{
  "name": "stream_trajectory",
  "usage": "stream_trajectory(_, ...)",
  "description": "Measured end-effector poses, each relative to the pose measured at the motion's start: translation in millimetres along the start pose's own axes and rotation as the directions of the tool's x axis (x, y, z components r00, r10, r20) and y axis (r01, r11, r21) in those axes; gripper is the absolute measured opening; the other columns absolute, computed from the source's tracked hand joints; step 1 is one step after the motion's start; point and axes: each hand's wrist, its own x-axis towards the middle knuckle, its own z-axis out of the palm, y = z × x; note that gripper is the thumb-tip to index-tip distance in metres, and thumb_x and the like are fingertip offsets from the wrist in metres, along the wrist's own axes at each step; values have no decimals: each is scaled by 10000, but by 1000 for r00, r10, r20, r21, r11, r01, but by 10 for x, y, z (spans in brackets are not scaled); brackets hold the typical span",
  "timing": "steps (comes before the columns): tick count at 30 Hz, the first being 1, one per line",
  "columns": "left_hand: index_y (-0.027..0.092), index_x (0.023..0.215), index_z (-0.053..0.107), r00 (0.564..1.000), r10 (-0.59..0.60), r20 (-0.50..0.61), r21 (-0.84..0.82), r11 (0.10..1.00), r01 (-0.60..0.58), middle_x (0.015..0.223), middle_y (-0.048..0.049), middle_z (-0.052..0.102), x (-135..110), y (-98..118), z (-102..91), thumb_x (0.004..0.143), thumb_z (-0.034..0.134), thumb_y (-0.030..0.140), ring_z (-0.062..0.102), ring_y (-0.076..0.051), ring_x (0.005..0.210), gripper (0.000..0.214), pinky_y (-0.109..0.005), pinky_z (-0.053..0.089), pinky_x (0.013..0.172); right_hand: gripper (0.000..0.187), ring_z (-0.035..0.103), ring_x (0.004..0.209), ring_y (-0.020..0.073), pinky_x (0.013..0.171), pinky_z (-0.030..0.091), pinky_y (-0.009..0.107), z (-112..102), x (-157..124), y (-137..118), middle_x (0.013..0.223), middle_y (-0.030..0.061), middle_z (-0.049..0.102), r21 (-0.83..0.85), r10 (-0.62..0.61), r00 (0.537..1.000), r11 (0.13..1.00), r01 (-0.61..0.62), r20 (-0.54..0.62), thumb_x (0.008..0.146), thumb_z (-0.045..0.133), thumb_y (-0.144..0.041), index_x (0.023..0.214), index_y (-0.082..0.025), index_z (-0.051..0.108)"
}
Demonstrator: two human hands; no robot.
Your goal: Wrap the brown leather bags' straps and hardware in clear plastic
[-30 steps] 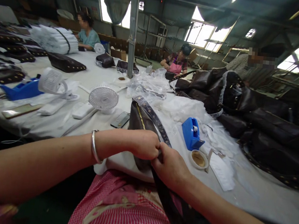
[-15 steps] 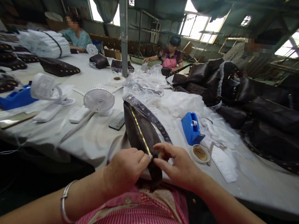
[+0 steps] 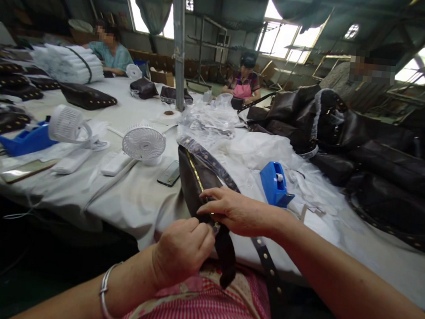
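Note:
A dark brown leather bag [image 3: 195,183] with a gold zipper lies over the near edge of the white-covered table [image 3: 133,202], its end hanging onto my lap. My left hand [image 3: 181,249] is closed in a pinch at the zipper's near end. My right hand [image 3: 235,212] lies across the bag just beyond, fingers pressed on the zipper line. A studded strap [image 3: 263,257] runs from the bag under my right forearm and down off the table edge.
A blue tape dispenser [image 3: 274,183] sits right of the bag; a phone [image 3: 169,173] and small white fans [image 3: 143,143] lie to its left. Dark bags [image 3: 384,166] are heaped at the right. Clear plastic bags [image 3: 209,119] lie behind. Other people work at the far side.
My right hand has moved forward over the bag and now presses on the zipper. My left hand stays pinched at the zipper's near end. The strap now hangs off the table edge.

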Motion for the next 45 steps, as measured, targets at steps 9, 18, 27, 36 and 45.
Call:
stream_trajectory(9,141,870,630,1000,19,8,-33,999,-19,654,-12,571,44,-35,4,925,516,136,496,-205,559,127,-375,329,478,266,580,1055,258,930,447,390,-128,218,23,1320,86,601,-195,-64,973,975,108,221,742,619,-1,849,-204,754)
stream_trajectory(18,136,873,624,999,24,27,-39,999,-23,679,-18,582,35,-51,22,927,514,141,506,-207,584,123,-371,334,506,313,556,1208,172,1036,431,312,-274,174,51,1369,97,547,154,-33,996,988,19,88,897,481,-4,1037,-163,710)
stream_trajectory(27,151,818,621,1000,26,-10,-35,999,-26,647,-12,544,59,-42,53,933,501,145,467,-205,567,166,-374,303,511,298,474,1258,371,900,458,516,-126,233,58,1437,98,515,-276,-18,968,957,89,250,811,630,-83,1013,-262,755)
stream_trajectory(36,136,872,628,999,26,-24,-40,999,-27,650,-14,555,51,-56,56,923,525,140,471,-202,564,116,-367,300,502,202,560,1071,236,852,462,348,-97,270,124,1125,45,680,-157,-178,976,968,197,130,709,688,-8,675,-206,705)
stream_trajectory(45,117,947,620,1000,-26,13,-116,993,28,681,-32,575,19,-41,106,922,503,124,503,-201,592,120,-367,362,521,181,544,952,217,825,437,334,-124,32,-119,1020,88,648,-216,-56,998,974,62,35,727,637,13,786,-151,684)
